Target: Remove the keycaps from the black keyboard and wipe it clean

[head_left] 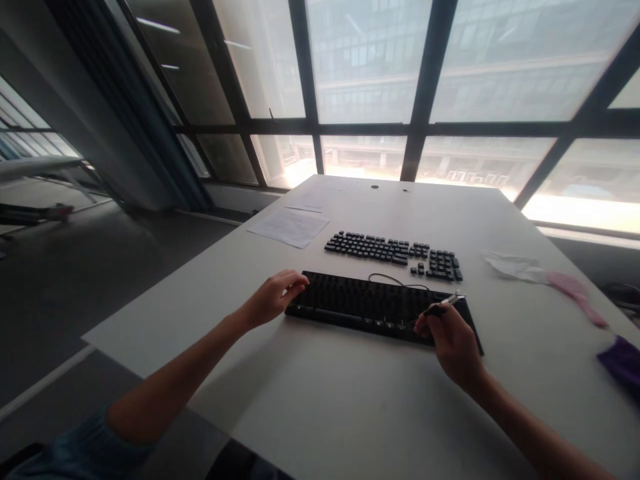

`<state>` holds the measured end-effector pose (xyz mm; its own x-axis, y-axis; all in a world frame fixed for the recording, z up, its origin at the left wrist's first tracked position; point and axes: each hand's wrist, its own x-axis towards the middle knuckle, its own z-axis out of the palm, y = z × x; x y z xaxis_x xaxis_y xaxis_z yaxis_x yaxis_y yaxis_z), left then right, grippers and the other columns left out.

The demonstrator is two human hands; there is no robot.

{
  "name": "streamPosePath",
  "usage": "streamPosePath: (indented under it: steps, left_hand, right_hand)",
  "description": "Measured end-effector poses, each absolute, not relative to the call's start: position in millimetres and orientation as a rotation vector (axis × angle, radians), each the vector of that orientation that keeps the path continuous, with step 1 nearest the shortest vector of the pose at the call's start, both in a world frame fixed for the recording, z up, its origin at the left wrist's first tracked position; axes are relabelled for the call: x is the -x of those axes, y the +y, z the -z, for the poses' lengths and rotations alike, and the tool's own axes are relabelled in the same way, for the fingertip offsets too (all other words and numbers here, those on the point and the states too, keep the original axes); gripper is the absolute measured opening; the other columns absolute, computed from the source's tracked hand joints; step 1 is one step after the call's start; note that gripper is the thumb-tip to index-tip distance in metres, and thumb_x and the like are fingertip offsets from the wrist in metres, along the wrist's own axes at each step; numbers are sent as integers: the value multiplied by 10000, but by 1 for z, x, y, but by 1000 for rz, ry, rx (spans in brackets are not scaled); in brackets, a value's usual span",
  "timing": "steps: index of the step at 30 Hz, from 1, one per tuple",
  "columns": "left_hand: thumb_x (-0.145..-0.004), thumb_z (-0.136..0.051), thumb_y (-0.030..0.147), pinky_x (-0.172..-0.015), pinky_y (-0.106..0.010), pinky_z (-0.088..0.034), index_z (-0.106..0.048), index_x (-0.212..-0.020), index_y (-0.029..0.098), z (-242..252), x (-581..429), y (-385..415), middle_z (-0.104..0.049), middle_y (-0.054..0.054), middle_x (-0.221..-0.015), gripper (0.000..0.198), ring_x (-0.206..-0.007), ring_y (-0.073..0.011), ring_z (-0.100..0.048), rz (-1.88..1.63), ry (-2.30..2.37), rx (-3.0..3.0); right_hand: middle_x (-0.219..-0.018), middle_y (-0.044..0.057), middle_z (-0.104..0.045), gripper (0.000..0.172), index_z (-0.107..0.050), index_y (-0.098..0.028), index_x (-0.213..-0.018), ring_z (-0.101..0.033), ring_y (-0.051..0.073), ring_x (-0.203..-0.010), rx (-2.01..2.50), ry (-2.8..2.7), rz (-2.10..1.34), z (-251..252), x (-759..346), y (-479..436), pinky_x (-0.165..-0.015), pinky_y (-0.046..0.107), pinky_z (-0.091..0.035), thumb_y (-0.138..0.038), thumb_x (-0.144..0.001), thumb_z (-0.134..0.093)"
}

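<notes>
A black keyboard base with its keycaps off lies on the white table in front of me. My left hand rests on its left end, fingers curled over the edge. My right hand sits at the keyboard's right end, closed on a thin pen-like tool with a silver tip. The removed black keycaps are laid out in keyboard order just behind the base. A thin black cable loops between the two.
Sheets of paper lie at the back left of the table. A white cloth, a pink brush and a purple item lie at the right. Large windows stand behind the table; dark floor is to the left.
</notes>
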<state>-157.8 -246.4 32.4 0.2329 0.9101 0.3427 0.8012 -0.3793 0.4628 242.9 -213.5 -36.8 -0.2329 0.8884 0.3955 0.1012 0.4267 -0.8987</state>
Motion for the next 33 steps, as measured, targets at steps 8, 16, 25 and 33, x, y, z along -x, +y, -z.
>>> streamPosePath:
  steps: [8,16,25,33]
  left_hand:
    - [-847,-724,367,-874,-334,-514,-717,-1085,214,6,193,-274,-647,-81,-1026,283,-941,-202,-619,-836,1461,-2294]
    - [-789,-770,310,-708,-282,-529,-785,-963,200,19,194,-269,-684,-70,-898,206,-778,-169,-640,-1012,1442,-2085]
    - [-801,-734,242,-862,-346,-537,-774,-889,211,13,183,-275,-723,-82,-975,102,-912,-218,-671,-1036,1546,-2005]
    - [-771,-775,333,-847,-338,-572,-760,-956,155,4,209,-241,-713,-94,-988,257,-913,-205,-683,-1274,1490,-1664]
  right_hand:
    - [-765,22,-658,124,-506,-212,-959,-620,150,-642,733,-1740,-1022,14,-153,-216,-606,269,-508,-327,-998,-482]
    - [-718,4,-650,116,-508,-205,-887,-611,141,-626,631,-1887,-1143,5,-36,-200,-624,266,-490,-273,-971,-468]
    - [-675,5,-653,155,-491,-197,-883,-615,143,-546,610,-1752,-1484,18,-13,-186,-529,261,-496,-338,-947,-487]
    - [-658,-10,-649,120,-484,-197,-863,-609,130,-515,583,-1676,-1589,17,-13,-184,-520,250,-504,-294,-933,-485]
